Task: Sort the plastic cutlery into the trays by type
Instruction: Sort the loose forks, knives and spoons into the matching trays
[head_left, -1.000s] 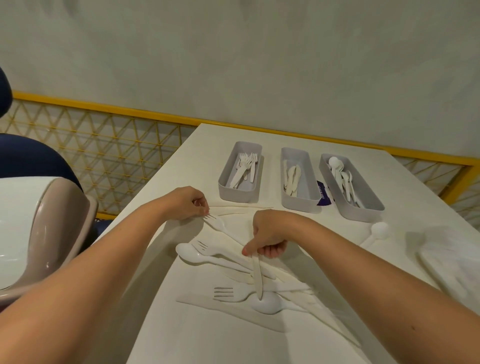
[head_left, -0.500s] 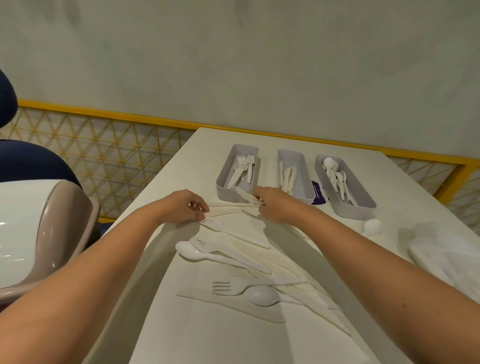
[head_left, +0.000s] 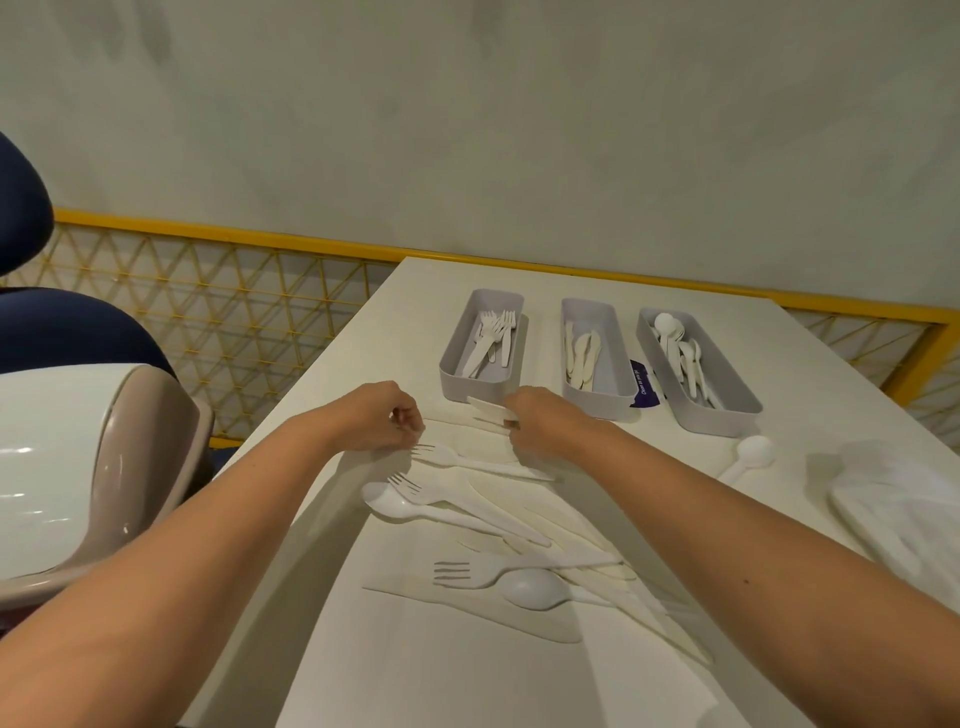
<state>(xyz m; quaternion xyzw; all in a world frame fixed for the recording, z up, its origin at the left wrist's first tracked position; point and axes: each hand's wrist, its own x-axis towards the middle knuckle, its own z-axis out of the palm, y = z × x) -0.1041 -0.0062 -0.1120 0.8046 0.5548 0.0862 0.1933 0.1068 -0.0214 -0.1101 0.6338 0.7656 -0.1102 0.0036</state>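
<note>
While both forearms reach out over the white table (head_left: 597, 283), the right hand (head_left: 540, 423) closes its fingers on a white plastic knife (head_left: 491, 407), whose free end pokes out to the left, just in front of the near wall of the left tray (head_left: 451, 361). The left hand (head_left: 376, 415) rests beside it with its fingers curled loosely inward, their tips close together; whether it has anything in its hold cannot be told.

Three grey trays stand side by side at the far part of the table. The left tray contains forks, the middle tray (head_left: 618, 353) knives, and the right tray (head_left: 727, 374) spoons. A dark purple label (head_left: 643, 383) shows between the middle and right trays.

Unsorted white cutlery lies spread on the table nearer the person. A fork (head_left: 452, 457) sits just below the left hand, its tines near the fingertips. Below that, a second fork (head_left: 452, 501) overlaps a spoon (head_left: 389, 501). Farther toward the person a third fork (head_left: 467, 574) lies beside another spoon (head_left: 535, 590), with several knives crossing under them. A lone spoon (head_left: 753, 453) lies to the right, near the right tray's front corner, and a crumpled clear plastic bag (head_left: 893, 493) sits at the table's right edge.

At the left stands a chair (head_left: 114, 457) with a glossy beige-and-white shell, and a yellow lattice rail (head_left: 208, 312) runs behind the table.
</note>
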